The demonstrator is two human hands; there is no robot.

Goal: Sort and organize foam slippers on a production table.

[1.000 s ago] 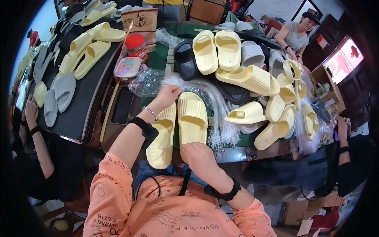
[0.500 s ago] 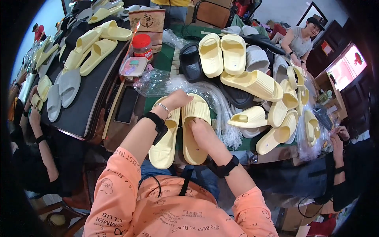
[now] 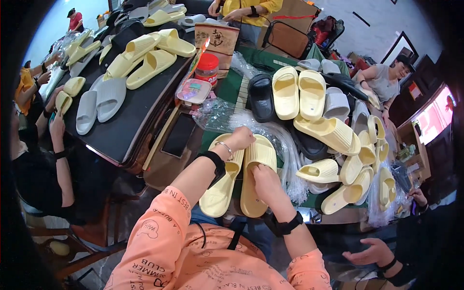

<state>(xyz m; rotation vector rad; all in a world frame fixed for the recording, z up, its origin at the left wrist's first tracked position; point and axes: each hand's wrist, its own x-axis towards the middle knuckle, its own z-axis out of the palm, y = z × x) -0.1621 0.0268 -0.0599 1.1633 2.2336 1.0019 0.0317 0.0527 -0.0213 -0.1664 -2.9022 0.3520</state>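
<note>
A pair of pale yellow slide slippers lies in front of me at the table's near edge, toes pointing away: a left slipper (image 3: 216, 195) and a right slipper (image 3: 254, 199). My left hand (image 3: 240, 138) is closed in a pinch at the toe end, over the inner side of the right slipper; anything in its fingers is too small to make out. At the foot opening of that slipper my right hand (image 3: 267, 181) is closed, fingertips against the strap's edge and partly hidden. Beyond them a bundle of clear plastic strips (image 3: 285, 162) spreads across the green mat.
Yellow, grey and black slippers (image 3: 328, 135) pile up at right. More slippers (image 3: 111, 99) cover a black table at left. A phone (image 3: 179, 135), a red-lidded jar (image 3: 207, 67) and a plastic box (image 3: 194, 91) stand between. A co-worker's hand (image 3: 369, 253) reaches in at lower right.
The view has shifted, so the table scene sits farther right and lower. My hands stay at the right slipper, with the right fingers nearer its strap edge. The co-worker's hand at lower right has opened out.
</note>
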